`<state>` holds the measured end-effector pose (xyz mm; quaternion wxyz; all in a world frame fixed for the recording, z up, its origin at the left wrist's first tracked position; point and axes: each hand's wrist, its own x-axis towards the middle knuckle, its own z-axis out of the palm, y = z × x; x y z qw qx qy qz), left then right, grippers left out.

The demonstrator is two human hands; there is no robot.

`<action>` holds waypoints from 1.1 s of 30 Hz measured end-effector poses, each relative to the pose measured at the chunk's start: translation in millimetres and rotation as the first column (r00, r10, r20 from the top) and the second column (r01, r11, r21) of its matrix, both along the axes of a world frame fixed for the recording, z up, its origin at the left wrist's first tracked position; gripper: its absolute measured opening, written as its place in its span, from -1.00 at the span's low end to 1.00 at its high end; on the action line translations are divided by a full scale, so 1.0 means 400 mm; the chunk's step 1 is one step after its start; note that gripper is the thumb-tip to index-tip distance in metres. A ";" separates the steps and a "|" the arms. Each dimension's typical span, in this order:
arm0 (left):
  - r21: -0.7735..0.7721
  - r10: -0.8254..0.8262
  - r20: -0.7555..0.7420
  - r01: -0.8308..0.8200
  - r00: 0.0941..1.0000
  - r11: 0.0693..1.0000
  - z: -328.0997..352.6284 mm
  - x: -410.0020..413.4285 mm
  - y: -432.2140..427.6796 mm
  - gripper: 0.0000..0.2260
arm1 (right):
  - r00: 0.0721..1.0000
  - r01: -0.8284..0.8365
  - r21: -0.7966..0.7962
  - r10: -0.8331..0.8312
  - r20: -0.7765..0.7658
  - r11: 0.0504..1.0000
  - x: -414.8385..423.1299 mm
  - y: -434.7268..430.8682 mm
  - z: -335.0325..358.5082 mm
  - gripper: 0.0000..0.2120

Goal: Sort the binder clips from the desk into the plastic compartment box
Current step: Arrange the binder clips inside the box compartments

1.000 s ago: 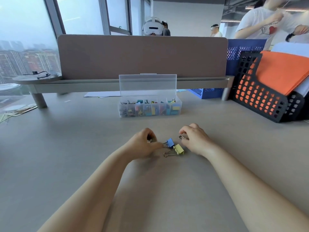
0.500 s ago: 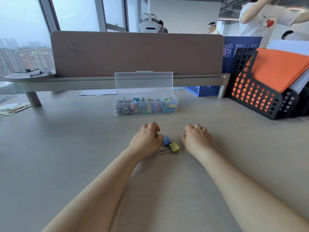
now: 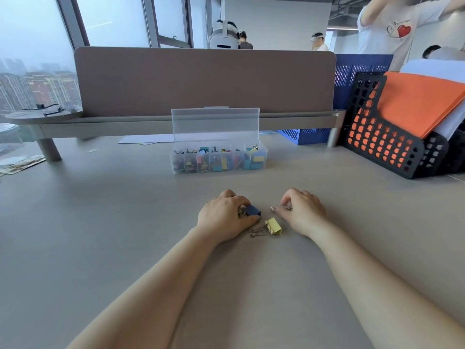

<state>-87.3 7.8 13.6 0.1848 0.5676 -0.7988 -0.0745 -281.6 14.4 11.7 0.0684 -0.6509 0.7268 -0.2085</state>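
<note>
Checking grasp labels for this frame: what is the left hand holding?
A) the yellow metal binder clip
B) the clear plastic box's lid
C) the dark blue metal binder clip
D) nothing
C: the left hand grips the dark blue metal binder clip, while the yellow metal binder clip lies loose on the grey desk.

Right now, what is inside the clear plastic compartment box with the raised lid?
The clear plastic compartment box holds binder clips in blue, yellow and other colours across its compartments. Its translucent wall blurs them; their number and the box floor are hidden.
</note>
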 end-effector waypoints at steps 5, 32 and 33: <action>-0.024 0.018 -0.106 -0.021 0.994 0.999 -0.001 -0.008 0.001 -0.71 | 0.996 -0.049 -0.056 0.045 -0.076 0.997 0.020 0.006 -0.005 -0.74; 0.040 -0.008 -0.330 0.023 0.944 0.999 0.001 -0.031 -0.021 -0.69 | 0.965 0.018 -0.117 0.013 0.261 0.993 0.042 -0.042 0.008 -0.64; 0.076 0.016 -0.401 0.016 0.916 0.997 0.005 -0.023 -0.037 -0.70 | 0.944 0.019 -0.098 0.014 0.329 0.995 0.045 -0.059 0.013 -0.66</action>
